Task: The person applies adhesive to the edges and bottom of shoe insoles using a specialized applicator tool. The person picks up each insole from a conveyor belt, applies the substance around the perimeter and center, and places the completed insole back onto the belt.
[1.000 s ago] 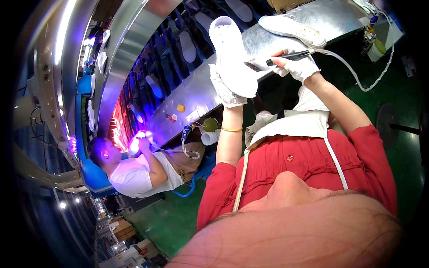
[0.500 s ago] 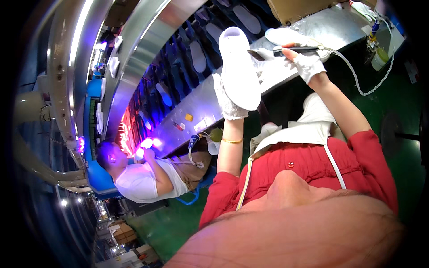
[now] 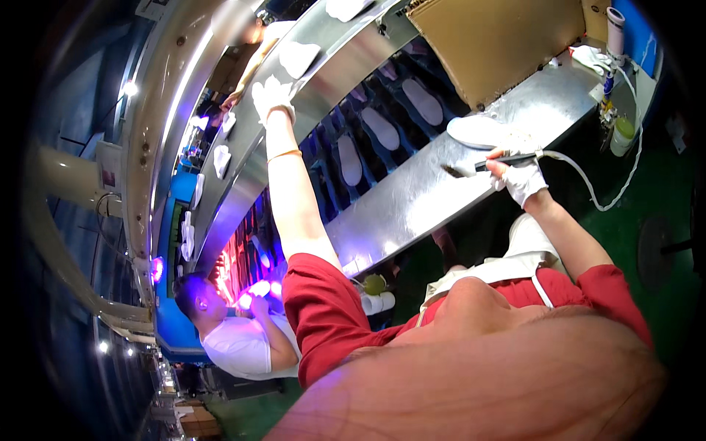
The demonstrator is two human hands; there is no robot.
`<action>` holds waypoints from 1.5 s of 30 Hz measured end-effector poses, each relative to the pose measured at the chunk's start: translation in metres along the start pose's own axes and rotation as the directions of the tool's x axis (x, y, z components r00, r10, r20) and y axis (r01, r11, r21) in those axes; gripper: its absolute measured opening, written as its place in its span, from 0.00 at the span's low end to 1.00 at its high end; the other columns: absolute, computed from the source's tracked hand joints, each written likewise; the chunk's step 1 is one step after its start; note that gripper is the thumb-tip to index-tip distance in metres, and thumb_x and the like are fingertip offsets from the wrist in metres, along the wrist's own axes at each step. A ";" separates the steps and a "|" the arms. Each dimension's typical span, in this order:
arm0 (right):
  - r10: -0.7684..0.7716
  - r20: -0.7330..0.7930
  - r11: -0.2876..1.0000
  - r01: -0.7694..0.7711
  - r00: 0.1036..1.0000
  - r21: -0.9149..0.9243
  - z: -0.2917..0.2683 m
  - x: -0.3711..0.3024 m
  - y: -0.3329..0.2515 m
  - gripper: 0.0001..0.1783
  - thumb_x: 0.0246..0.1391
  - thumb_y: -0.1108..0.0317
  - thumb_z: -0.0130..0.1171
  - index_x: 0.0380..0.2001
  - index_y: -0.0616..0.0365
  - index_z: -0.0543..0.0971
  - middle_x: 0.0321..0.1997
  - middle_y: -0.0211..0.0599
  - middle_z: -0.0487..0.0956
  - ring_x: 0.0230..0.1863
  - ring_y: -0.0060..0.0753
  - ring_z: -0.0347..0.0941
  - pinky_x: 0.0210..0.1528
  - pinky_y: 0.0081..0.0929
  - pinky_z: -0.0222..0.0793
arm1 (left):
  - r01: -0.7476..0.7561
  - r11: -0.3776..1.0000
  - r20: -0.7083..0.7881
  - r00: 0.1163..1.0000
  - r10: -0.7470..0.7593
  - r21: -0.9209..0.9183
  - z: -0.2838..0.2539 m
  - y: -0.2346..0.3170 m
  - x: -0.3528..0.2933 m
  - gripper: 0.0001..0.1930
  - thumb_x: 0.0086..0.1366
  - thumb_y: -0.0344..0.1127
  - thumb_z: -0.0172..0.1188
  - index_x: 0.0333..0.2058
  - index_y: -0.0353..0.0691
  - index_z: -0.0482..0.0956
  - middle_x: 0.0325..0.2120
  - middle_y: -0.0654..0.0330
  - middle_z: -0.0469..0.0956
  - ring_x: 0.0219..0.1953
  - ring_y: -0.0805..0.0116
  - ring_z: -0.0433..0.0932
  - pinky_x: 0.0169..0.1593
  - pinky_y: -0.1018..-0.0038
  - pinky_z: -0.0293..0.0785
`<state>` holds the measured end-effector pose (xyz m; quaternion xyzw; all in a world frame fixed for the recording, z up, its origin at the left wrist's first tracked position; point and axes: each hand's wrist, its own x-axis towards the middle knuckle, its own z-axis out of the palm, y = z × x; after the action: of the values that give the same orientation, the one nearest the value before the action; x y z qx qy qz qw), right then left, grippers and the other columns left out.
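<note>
My left hand (image 3: 273, 101), in a white glove, reaches out at arm's length over the upper conveyor (image 3: 327, 35). Its fingers look spread, with nothing visible between them. Just beyond them lies a white shoe piece (image 3: 298, 59). My right hand (image 3: 521, 178), in a white glove with bare fingertips, grips a flat brush (image 3: 507, 161) by its black handle. The brush's dark bristles point left over the metal table, and a white hose (image 3: 581, 176) runs from its handle end. Right behind that hand a white shoe sole (image 3: 474, 132) rests on the table.
Below the upper conveyor, several white soles (image 3: 380, 129) sit on blue holders. A cardboard box (image 3: 493, 48) stands behind the metal table (image 3: 397, 220). A co-worker in a white shirt (image 3: 239, 345) sits at left; another person's arm (image 3: 254, 66) reaches in across the conveyor.
My left hand has moved up and left to the upper conveyor and no longer holds the white shoe sole. The right hand still holds the brush. The view has shifted.
</note>
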<state>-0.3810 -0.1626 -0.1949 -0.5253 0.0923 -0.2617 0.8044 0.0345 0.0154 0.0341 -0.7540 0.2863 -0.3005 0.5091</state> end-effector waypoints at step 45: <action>-0.146 0.116 0.909 0.180 0.982 -0.376 -0.015 0.006 0.019 0.09 0.43 0.75 0.62 0.31 0.59 0.76 0.23 0.29 0.75 0.25 0.16 0.69 0.29 0.15 0.67 | -0.684 -0.432 0.289 0.321 -0.902 -0.588 -0.088 0.011 -0.190 0.20 0.65 0.48 0.45 0.31 0.33 0.72 0.25 0.57 0.70 0.28 0.70 0.69 0.38 0.70 0.71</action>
<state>-0.3766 -0.1719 -0.2178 -0.6894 0.0635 -0.2822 0.6641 -0.1567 0.0994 0.0192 -0.4761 0.3206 -0.3573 -0.7368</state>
